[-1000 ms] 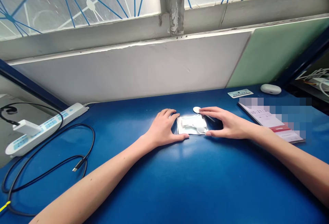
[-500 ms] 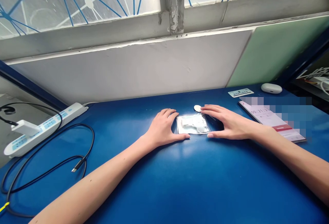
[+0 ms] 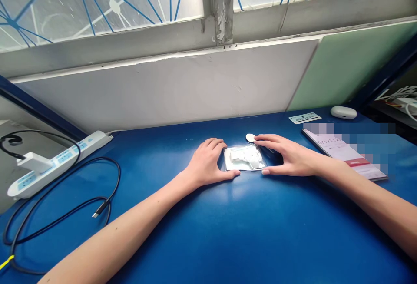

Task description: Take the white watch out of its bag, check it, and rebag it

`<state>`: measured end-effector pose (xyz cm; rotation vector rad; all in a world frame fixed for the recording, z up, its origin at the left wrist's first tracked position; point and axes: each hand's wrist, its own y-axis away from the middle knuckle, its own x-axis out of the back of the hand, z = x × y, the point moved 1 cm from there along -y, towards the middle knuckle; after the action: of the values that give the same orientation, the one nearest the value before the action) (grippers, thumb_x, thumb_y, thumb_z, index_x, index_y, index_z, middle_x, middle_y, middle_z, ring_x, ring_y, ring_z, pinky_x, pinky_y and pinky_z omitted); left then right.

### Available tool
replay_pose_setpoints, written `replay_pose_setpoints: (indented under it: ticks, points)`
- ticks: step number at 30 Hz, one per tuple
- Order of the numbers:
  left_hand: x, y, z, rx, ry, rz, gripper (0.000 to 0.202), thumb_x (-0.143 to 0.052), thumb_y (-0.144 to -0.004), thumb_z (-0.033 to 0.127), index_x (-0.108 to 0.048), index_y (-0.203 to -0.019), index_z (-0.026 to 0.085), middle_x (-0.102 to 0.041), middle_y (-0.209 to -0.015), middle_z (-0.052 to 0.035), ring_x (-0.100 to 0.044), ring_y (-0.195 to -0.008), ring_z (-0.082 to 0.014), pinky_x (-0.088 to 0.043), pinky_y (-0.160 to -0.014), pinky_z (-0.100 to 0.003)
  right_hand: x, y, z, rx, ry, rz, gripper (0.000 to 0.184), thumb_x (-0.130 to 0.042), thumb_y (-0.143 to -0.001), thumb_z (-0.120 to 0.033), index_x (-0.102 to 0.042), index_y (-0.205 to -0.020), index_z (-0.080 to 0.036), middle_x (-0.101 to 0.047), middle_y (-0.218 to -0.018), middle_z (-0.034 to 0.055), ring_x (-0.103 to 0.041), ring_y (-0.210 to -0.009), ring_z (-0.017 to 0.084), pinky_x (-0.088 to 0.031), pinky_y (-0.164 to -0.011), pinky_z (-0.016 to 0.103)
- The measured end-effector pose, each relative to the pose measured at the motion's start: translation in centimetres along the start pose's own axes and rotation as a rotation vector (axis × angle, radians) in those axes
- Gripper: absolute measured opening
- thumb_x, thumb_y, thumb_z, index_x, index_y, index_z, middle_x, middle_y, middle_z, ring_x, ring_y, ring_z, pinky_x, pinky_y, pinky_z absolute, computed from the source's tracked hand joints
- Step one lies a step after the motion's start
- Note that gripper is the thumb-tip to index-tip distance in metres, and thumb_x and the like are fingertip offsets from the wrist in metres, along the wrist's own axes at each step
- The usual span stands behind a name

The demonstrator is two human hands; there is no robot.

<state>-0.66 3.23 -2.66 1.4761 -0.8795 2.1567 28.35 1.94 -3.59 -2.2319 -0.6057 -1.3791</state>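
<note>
A small clear plastic packet (image 3: 245,158) with white contents lies flat on the blue table (image 3: 208,227); what exactly is inside I cannot make out. My left hand (image 3: 208,162) rests at the packet's left side, thumb and fingers spread apart along its edge. On the right side, my right hand (image 3: 283,156) is likewise spread, its thumb by the near right corner. Its fingertips touch or nearly touch a small white round disc (image 3: 250,138) just behind the packet. Neither hand is closed around anything.
At the left stand a white power strip (image 3: 61,162) with a white charger (image 3: 34,162) and a looped black cable (image 3: 114,175). To the right lie a phone (image 3: 345,153) showing a timer, a card (image 3: 305,118) and a white oval case (image 3: 343,112). A wall panel (image 3: 169,93) borders the back.
Almost nothing differs. Both hands keep their places around the packet, and the view has shifted very slightly.
</note>
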Motion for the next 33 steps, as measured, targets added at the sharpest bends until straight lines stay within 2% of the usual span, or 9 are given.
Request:
replay_pose_setpoints:
  ticks: [7, 12, 15, 19, 22, 25, 28, 30, 33]
  points:
    - [0.2, 0.0, 0.1, -0.005, 0.025, -0.054, 0.078, -0.074, -0.072, 0.065, -0.059, -0.128, 0.013, -0.057, -0.137, -0.0182, -0.048, -0.130, -0.0384, -0.038, -0.112, -0.054, -0.1, 0.1, -0.3, 0.022, 0.045, 0.003, 0.081, -0.066, -0.082, -0.061, -0.047, -0.149, -0.020, -0.044, -0.155, 0.0176, -0.043, -0.140, 0.041, -0.041, -0.111, 0.058]
    - [0.1, 0.1, -0.1, -0.027, 0.026, -0.063, 0.064, -0.063, -0.085, 0.060, -0.060, -0.130, 0.015, -0.056, -0.140, -0.0175, -0.047, -0.133, -0.0371, -0.036, -0.113, -0.055, 0.0, 0.1, -0.7, 0.040, 0.072, 0.034, 0.086, -0.068, -0.081, -0.062, -0.041, -0.153, -0.022, -0.034, -0.161, 0.0178, -0.039, -0.143, 0.041, -0.040, -0.112, 0.058]
    - [0.0, 0.2, -0.2, -0.049, 0.016, -0.059, 0.058, -0.056, -0.091, 0.057, -0.061, -0.131, 0.015, -0.056, -0.142, -0.0172, -0.047, -0.134, -0.0359, -0.037, -0.112, -0.054, 0.0, 0.1, -0.9, 0.083, 0.078, 0.053, 0.087, -0.071, -0.079, -0.059, -0.040, -0.153, -0.026, -0.036, -0.160, 0.0165, -0.040, -0.142, 0.041, -0.041, -0.110, 0.060]
    - [0.0, 0.3, -0.4, -0.057, 0.040, -0.071, 0.052, -0.052, -0.095, 0.054, -0.063, -0.130, 0.017, -0.055, -0.144, -0.0159, -0.048, -0.135, -0.0351, -0.037, -0.112, -0.054, 0.0, -0.2, -1.7, 0.179, 0.064, 0.143, 0.048, -0.063, -0.090, -0.038, -0.060, -0.137, -0.032, -0.055, -0.147, 0.0099, -0.054, -0.131, 0.034, -0.047, -0.105, 0.055]
    - [0.2, 0.5, -0.4, -0.068, 0.083, -0.065, 0.047, -0.040, -0.101, 0.047, -0.065, -0.127, 0.017, -0.057, -0.142, -0.0155, -0.050, -0.133, -0.0315, -0.038, -0.112, -0.051, 0.1, -0.3, -2.6, 0.202, -0.005, 0.235, 0.032, -0.057, -0.094, -0.032, -0.070, -0.123, -0.030, -0.068, -0.129, 0.0098, -0.064, -0.117, 0.030, -0.053, -0.098, 0.049]
    - [0.4, 0.5, -0.4, -0.064, 0.128, -0.040, 0.044, -0.036, -0.102, 0.043, -0.066, -0.122, 0.017, -0.058, -0.138, -0.0151, -0.053, -0.130, -0.0297, -0.040, -0.111, -0.050, 0.3, -0.5, -3.2, 0.131, -0.163, 0.300, 0.026, -0.056, -0.095, -0.036, -0.075, -0.110, -0.026, -0.073, -0.109, 0.0106, -0.070, -0.099, 0.027, -0.058, -0.086, 0.042]
    - [0.3, 0.4, -0.3, -0.039, 0.151, -0.023, 0.042, -0.045, -0.099, 0.043, -0.063, -0.123, 0.014, -0.057, -0.139, -0.0162, -0.053, -0.130, -0.0302, -0.041, -0.112, -0.048, 0.4, -0.7, -3.4, 0.009, -0.326, 0.322, 0.025, -0.059, -0.093, -0.042, -0.074, -0.097, -0.022, -0.074, -0.093, 0.0084, -0.070, -0.083, 0.024, -0.059, -0.077, 0.039]
    - [0.2, 0.4, -0.2, -0.021, 0.159, -0.006, 0.052, -0.053, -0.095, 0.044, -0.052, -0.137, 0.013, -0.054, -0.143, -0.0173, -0.051, -0.133, -0.0312, -0.040, -0.113, -0.048, 0.3, -0.8, -3.3, -0.089, -0.410, 0.327, 0.029, -0.063, -0.090, -0.046, -0.072, -0.100, -0.020, -0.073, -0.084, 0.0063, -0.069, -0.075, 0.023, -0.059, -0.072, 0.038]
    - [0.0, 0.4, -0.4, -0.005, 0.178, 0.016, 0.081, -0.062, -0.089, 0.043, -0.024, -0.155, 0.017, -0.046, -0.150, -0.0170, -0.047, -0.137, -0.0323, -0.041, -0.113, -0.049, 0.0, -1.0, -3.0, -0.174, -0.484, 0.320, 0.038, -0.065, -0.088, -0.048, -0.068, -0.112, -0.019, -0.072, -0.080, 0.0053, -0.068, -0.071, 0.022, -0.060, -0.068, 0.037]
